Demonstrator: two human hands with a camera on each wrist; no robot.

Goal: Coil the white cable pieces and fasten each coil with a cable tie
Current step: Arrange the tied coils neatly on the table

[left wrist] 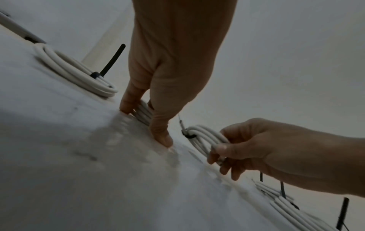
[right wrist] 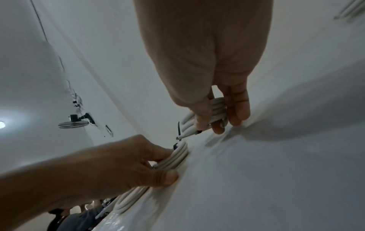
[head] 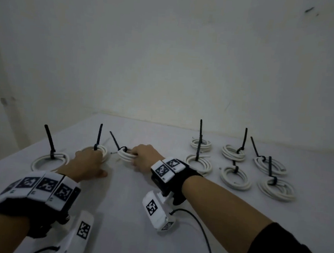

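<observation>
Nine coils of white cable on the table (head: 195, 218) by our count, each cinched with a black cable tie whose stiff tail sticks up. The tabletop is smooth, matte white, and the cable is round, rubbery-looking stuff wound in flat rings.

Nearest to us, our left hand (head: 88, 165) sits on the second coil from the left (head: 104, 151): in the left wrist view the fingertips (left wrist: 126, 107) and thumb curl down either side of the strands, pinching them against the table. Just to its left lies a wider, looser coil (head: 49, 160), untouched.

Our right hand (head: 144, 156) is a bit farther out, fingers wrapped tight round the third coil (head: 125, 154), thumb on top; that one looks tilted, partly lifted off the surface, with a bare cable end (right wrist: 182, 136) poking out beside its tie.

Off to the right, six finished coils (head: 236, 177) rest in two rows, well apart from both hands. Behind everything is a plain white wall (head: 167, 56).
</observation>
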